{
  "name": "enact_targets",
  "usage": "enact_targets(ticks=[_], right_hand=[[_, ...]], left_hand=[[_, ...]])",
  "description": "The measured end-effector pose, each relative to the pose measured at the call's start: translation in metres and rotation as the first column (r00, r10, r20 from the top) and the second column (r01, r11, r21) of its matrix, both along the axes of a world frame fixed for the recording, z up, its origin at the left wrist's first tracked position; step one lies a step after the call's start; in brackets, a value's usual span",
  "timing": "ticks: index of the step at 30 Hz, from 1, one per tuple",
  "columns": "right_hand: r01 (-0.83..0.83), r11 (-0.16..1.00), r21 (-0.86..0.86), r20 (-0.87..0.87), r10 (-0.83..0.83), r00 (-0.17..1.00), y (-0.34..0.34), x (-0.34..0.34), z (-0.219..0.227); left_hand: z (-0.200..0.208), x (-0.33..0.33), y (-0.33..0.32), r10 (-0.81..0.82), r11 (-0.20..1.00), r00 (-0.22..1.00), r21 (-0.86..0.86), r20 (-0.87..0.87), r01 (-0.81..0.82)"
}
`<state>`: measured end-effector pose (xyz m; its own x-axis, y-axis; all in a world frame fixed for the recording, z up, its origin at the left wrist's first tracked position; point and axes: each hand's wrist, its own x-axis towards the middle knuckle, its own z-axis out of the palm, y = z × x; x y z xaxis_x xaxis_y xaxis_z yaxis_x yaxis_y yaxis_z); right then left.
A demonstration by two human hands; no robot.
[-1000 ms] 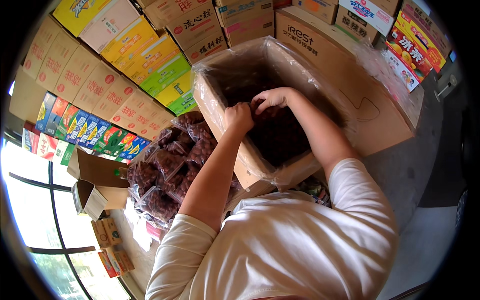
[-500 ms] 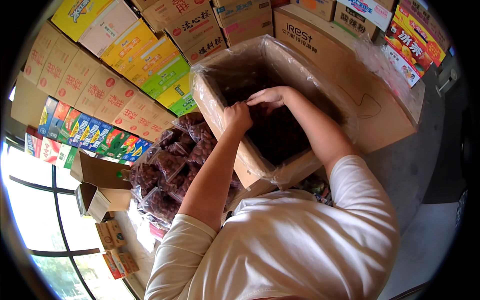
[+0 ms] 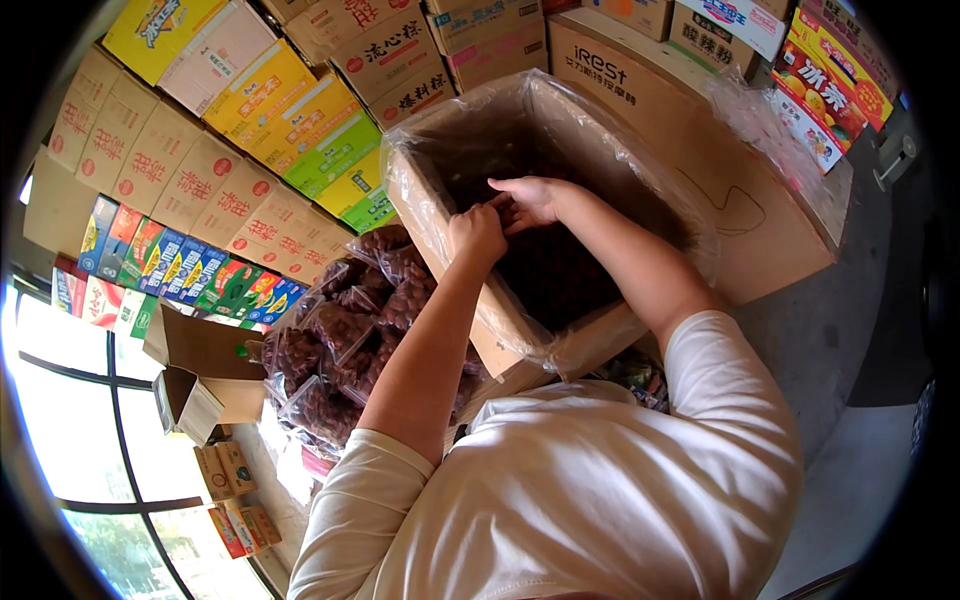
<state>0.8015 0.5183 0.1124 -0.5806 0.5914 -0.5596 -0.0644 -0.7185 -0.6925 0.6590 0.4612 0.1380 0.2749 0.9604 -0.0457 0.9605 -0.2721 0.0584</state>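
A large cardboard box (image 3: pixel 500 330) with a clear plastic liner (image 3: pixel 640 160) stands before me, holding a dark mass of reddish-brown dates (image 3: pixel 560 275) deep in shadow. Over its left side, my two hands meet. My left hand (image 3: pixel 478 232) is closed, its fingers curled in; whatever they hold is hidden. My right hand (image 3: pixel 532 203) touches the left hand's fingertips, its thumb stretched out and its fingers apart, with nothing visible in its palm. To the left of the box, below my left forearm, lies a pile of clear bags filled with dates (image 3: pixel 340 330).
Stacked cartons (image 3: pixel 200 190) line the left and back. A long brown carton (image 3: pixel 690 180) lies behind the box on the right, with crumpled plastic film (image 3: pixel 760 120) on it. An open empty carton (image 3: pixel 215 370) stands at the left near the window (image 3: pixel 70 420).
My right hand has turned and opened, its thumb lifting away from the left hand's fingers. My left hand stays almost in the same place.
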Motion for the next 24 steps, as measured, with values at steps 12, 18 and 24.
enact_targets(ticks=[12,18,24], right_hand=[[0.047,0.974,-0.222,-0.151,-0.082,0.985,-0.008,-0.01,0.014],[-0.038,0.999,0.015,0.177,0.034,0.984,-0.012,-0.003,0.029],[-0.061,0.925,0.376,0.646,-0.214,0.733,0.015,0.013,-0.009]], left_hand=[[-0.003,0.0,0.002,-0.016,0.999,1.0,0.028,-0.006,0.016],[0.013,0.005,-0.002,-0.012,0.998,1.0,-0.067,-0.01,0.011],[-0.009,-0.005,0.003,-0.008,0.998,1.0,0.067,-0.029,0.01]])
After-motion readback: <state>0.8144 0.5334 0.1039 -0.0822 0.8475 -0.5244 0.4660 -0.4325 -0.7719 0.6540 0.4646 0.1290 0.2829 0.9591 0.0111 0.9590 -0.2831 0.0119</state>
